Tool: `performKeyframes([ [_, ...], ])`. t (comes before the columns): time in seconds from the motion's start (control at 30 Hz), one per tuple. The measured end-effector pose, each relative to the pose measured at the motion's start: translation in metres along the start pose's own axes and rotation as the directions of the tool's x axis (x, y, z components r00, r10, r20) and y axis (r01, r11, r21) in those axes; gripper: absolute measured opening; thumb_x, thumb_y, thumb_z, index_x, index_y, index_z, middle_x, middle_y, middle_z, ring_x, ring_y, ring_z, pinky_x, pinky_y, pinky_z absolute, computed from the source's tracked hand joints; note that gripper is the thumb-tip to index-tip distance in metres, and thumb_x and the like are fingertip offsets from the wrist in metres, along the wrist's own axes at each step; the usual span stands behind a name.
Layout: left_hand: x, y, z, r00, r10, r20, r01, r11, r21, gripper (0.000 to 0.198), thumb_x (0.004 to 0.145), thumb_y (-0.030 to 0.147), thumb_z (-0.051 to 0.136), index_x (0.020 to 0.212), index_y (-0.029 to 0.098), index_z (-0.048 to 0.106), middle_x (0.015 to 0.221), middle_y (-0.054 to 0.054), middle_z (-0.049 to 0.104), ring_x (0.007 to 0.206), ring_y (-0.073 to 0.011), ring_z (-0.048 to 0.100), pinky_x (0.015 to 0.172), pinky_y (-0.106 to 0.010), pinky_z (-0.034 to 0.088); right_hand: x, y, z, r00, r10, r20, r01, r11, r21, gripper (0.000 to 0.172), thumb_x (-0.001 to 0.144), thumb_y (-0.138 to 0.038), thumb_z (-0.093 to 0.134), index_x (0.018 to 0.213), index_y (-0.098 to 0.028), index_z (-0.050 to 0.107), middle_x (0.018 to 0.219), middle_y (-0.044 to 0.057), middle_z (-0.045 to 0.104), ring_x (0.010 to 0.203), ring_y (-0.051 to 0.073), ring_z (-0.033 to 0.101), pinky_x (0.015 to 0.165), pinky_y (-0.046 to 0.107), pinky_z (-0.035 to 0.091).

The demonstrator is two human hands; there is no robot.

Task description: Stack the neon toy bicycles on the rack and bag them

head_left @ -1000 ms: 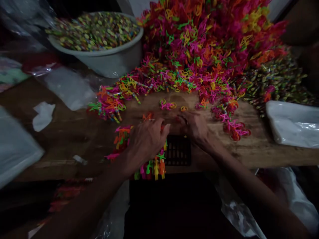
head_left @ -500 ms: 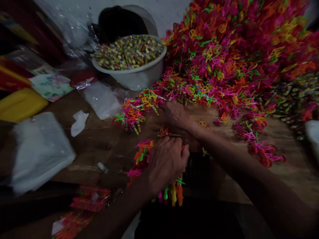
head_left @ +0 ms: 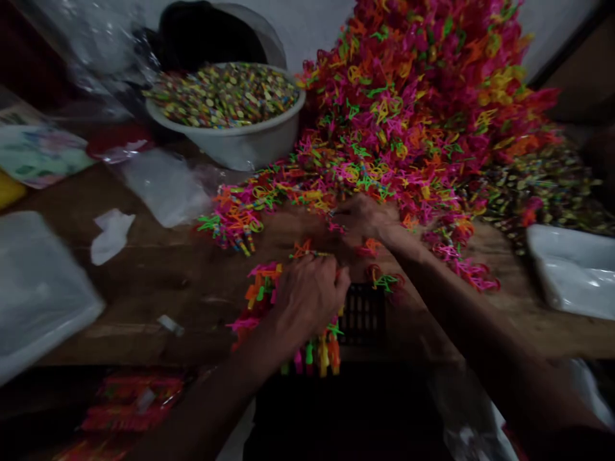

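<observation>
My left hand (head_left: 311,288) lies back up over a cluster of small bright plastic toys (head_left: 262,285), its fingers curled down onto them. More toy ends in green, yellow and orange stick out below the palm. An orange toy with a thin tube (head_left: 302,248) lies just past its knuckles. My right hand (head_left: 372,218) is at the near edge of a large heap of similar plastic toys (head_left: 408,128). It is blurred and its fingertips are hard to see; a small pink piece (head_left: 336,227) lies by them.
A white basin (head_left: 240,144) of small yellowish tubes stands at the back left. A black slotted basket (head_left: 362,314) is beside my left hand. Plastic bags (head_left: 38,294) and a paper scrap (head_left: 111,235) lie left; a white tray (head_left: 576,269) and more tubes (head_left: 552,182) are right.
The view has turned to the right. My right hand has moved right along the heap's edge, uncovering the wood where it was. My left hand stays over the same toys.
</observation>
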State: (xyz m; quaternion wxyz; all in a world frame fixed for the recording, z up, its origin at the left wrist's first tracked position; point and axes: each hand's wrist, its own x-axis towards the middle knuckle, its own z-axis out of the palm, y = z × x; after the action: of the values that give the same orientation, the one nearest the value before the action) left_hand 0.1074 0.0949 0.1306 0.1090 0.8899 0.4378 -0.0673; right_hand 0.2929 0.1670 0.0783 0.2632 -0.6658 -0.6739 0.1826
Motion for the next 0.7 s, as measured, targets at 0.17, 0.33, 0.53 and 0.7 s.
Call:
performKeyframes([
  [0.17,0.001,-0.002,0.005,0.997,0.01,-0.079,-0.006,0.998,0.061,0.042,0.103,0.037,0.036,0.1,0.015,0.073,0.101,-0.019,0.079,0.098,-0.0351,0.075,0.079,-0.043,0.053,-0.11,0.011,-0.019,0.991,0.136,-0.003,-0.122,0.895,0.43,0.027,0.087,-0.041,0.07,0.076,-0.016,0.074,0.071,0.0,0.067,0.067,0.012,0.055,0.064,0.025,0.043],
  [0.33,0.001,-0.002,0.005,0.997,0.018,-0.074,-0.007,0.99,0.144,0.052,0.105,0.042,0.027,0.096,0.017,0.072,0.095,-0.016,0.078,0.089,-0.0321,0.073,0.075,-0.04,0.048,-0.184,-0.014,0.018,0.965,0.26,-0.014,-0.179,0.701,0.69,0.024,0.088,-0.042,0.071,0.097,-0.02,0.073,0.095,0.003,0.074,0.089,0.018,0.066,0.083,0.031,0.051],
  [0.53,0.0,-0.005,0.009,0.992,-0.009,-0.122,0.02,0.996,0.086,0.042,0.103,0.04,0.032,0.084,0.023,0.065,0.084,-0.008,0.073,0.08,-0.0237,0.069,0.073,-0.034,0.044,-0.206,-0.034,0.04,0.918,0.388,0.084,-0.292,0.518,0.804,0.028,0.085,-0.046,0.073,0.095,-0.02,0.072,0.087,0.004,0.071,0.081,0.019,0.063,0.073,0.031,0.051],
  [0.7,0.001,-0.006,0.009,0.991,-0.002,-0.13,0.007,0.999,0.036,0.043,0.102,0.042,0.031,0.078,0.022,0.062,0.081,-0.01,0.071,0.078,-0.0262,0.068,0.073,-0.037,0.044,-0.189,-0.023,0.023,0.856,0.516,0.028,-0.226,0.324,0.919,0.04,0.074,-0.056,0.083,0.087,-0.021,0.071,0.079,0.001,0.068,0.065,0.012,0.053,0.057,0.024,0.044],
])
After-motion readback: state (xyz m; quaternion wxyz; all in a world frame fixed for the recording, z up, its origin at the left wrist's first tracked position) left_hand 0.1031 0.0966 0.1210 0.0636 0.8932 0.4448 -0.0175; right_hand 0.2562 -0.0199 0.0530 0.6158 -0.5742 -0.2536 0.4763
